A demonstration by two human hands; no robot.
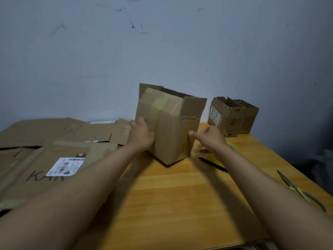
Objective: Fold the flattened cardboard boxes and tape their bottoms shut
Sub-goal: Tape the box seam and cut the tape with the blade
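Observation:
A folded cardboard box [169,127] stands tilted on the wooden table [180,195], its open flaps pointing up and away from me. A strip of pale tape runs over the face turned to me. My left hand [141,135] presses flat against the box's left face, thumb up. My right hand [210,139] is beside the box's right edge; its thumb touches that edge and its fingers hang loosely curled, holding nothing. A yellow tape roll [231,146] lies mostly hidden behind my right wrist.
Several flattened boxes [54,159] cover the table's left side, one with a white label. Two folded boxes [232,116] stand at the back right by the wall. Yellow-handled scissors [297,190] lie near the right edge. A black strip [212,164] lies under my right forearm.

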